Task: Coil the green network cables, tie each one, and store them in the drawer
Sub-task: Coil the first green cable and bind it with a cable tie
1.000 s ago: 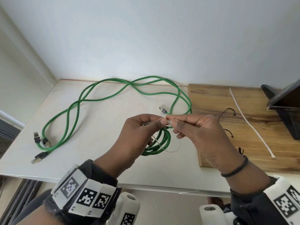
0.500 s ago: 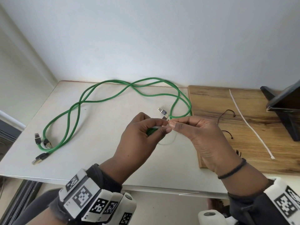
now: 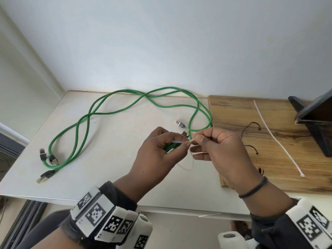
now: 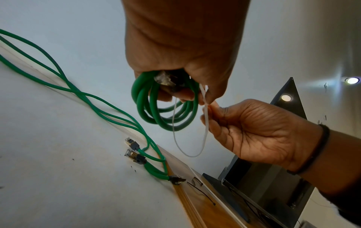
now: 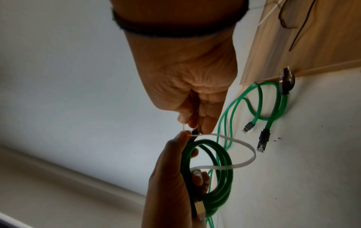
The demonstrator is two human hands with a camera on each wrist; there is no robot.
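My left hand (image 3: 183,143) grips a coiled green cable (image 4: 166,114) above the white table, and its thumb and forefinger pinch one end of a white zip tie (image 4: 205,131). In the head view only a bit of the coil (image 3: 172,146) shows behind the fingers. My right hand (image 3: 198,141) pinches the tie's other end, tip to tip with the left. The zip tie (image 5: 252,152) hangs as a slack loop passing through the coil (image 5: 220,177). Two more green cables (image 3: 89,115) lie loose and uncoiled across the table.
A wooden board (image 3: 251,112) lies at the right with a spare white zip tie (image 3: 280,141) and thin black ties (image 3: 251,124) on it. A black stand (image 3: 316,119) sits at the far right. The table (image 3: 116,168) meets the wall behind.
The left hand has turned, so the coil that hung below it is now mostly hidden behind its fingers. Both hands have risen a little. The tie's two ends now meet between the fingertips.
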